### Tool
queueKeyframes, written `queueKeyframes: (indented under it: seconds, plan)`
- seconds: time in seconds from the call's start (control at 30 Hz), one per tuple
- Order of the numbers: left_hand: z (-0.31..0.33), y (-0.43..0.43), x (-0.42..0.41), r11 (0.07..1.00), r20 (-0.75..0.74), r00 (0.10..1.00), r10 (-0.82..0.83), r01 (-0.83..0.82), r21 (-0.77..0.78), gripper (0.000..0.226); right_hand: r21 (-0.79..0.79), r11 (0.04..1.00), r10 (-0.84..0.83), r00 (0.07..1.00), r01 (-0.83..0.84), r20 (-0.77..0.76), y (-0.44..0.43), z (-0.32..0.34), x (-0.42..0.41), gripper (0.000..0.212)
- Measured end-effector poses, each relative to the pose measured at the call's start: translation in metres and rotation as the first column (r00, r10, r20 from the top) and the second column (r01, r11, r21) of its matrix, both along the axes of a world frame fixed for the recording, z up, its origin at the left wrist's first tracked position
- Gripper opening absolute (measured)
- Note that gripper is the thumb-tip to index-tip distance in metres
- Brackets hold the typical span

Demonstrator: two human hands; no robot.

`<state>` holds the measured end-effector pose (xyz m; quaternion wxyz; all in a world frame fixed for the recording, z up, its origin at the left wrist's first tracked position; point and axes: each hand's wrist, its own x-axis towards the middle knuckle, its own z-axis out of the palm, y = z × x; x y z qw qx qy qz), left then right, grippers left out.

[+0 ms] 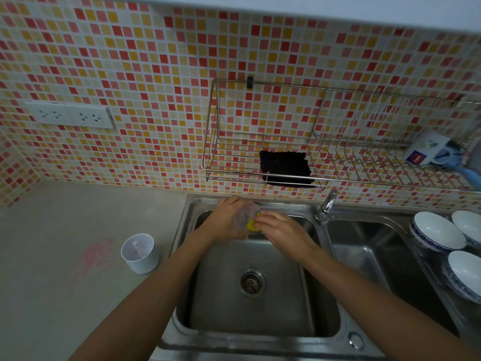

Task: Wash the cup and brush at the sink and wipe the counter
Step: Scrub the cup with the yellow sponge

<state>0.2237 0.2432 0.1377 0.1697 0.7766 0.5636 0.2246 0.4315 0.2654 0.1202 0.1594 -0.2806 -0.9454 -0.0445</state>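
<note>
Both hands are above the far end of the left sink basin [250, 316]. My left hand [225, 221] grips a clear, blurred cup [243, 213]. At the cup's mouth, my right hand [282, 229] presses a yellow sponge [251, 225]. A white cup [140, 254] stands on the counter to the left of the sink, with a small pale item inside that I cannot identify. A pink smear [97, 256] marks the grey counter [52, 256] beside that cup.
The faucet [326, 207] stands between the two basins, with no water visible. A dark cloth [286, 168] lies in the wire wall rack [234, 162]; a mug [429, 148] sits further right on it. Three white bowls [437, 234] rest at the right basin. Wall sockets [69, 115] are on the left.
</note>
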Motion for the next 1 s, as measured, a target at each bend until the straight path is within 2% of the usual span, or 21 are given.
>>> queueKeyframes:
  seconds: [0.23,0.33,0.47,0.5,0.53,0.6,0.7,0.77,0.87,0.9,0.93,1.0]
  plan:
    - [-0.013,-0.011,0.004,0.989,0.106,0.986,0.128,-0.134,0.056,0.094,-0.006,1.000,0.015,0.993,-0.016,-0.114,-0.006,0.004,-0.010,0.043]
    - [-0.016,-0.011,0.003,0.977,0.153,0.975,0.160,-0.178,0.117,0.082,-0.017,0.999,0.024,0.989,-0.027,-0.149,-0.008,0.009,-0.015,0.037]
    - [-0.012,-0.007,-0.004,0.977,0.101,0.992,0.081,-0.099,0.189,0.075,-0.326,0.945,-0.109,0.972,0.036,-0.207,-0.014,0.007,-0.022,0.035]
    - [-0.011,-0.006,-0.006,0.979,0.079,0.995,0.066,-0.080,0.189,0.076,-0.346,0.938,-0.098,0.976,0.027,-0.192,-0.015,0.008,-0.024,0.035]
    - [-0.010,-0.006,-0.007,0.979,0.055,0.997,0.056,-0.065,0.191,0.077,-0.312,0.950,-0.064,0.986,0.013,-0.152,-0.015,0.010,-0.024,0.035]
    - [-0.009,-0.006,-0.007,0.978,0.002,0.999,0.040,-0.040,0.203,0.079,-0.122,0.992,-0.009,1.000,0.006,-0.030,-0.011,0.016,-0.021,0.037]
    - [-0.006,-0.005,-0.004,0.978,0.013,1.000,0.011,-0.014,0.210,0.081,0.069,0.993,-0.101,0.994,0.098,0.039,-0.006,0.023,-0.019,0.040]
    - [-0.005,-0.004,-0.004,0.980,0.030,1.000,-0.002,-0.004,0.197,0.079,0.010,0.991,-0.134,0.991,0.134,-0.009,-0.010,0.015,-0.023,0.038]
    - [-0.008,-0.005,-0.006,0.980,-0.024,1.000,0.001,0.004,0.199,0.073,-0.365,0.917,-0.198,0.978,0.162,-0.063,-0.018,0.005,-0.028,0.032]
    - [-0.010,-0.006,-0.006,0.980,-0.030,1.000,0.000,0.006,0.197,0.072,-0.376,0.913,-0.185,0.982,0.160,-0.030,-0.019,0.005,-0.028,0.033]
    - [-0.012,-0.006,-0.007,0.982,-0.026,1.000,-0.006,0.011,0.190,0.072,-0.315,0.936,-0.162,0.987,0.157,0.011,-0.017,0.008,-0.028,0.035]
    - [-0.013,-0.007,-0.006,0.983,-0.012,1.000,-0.015,0.016,0.184,0.073,-0.109,0.987,-0.111,0.991,0.119,0.072,-0.011,0.014,-0.028,0.037]
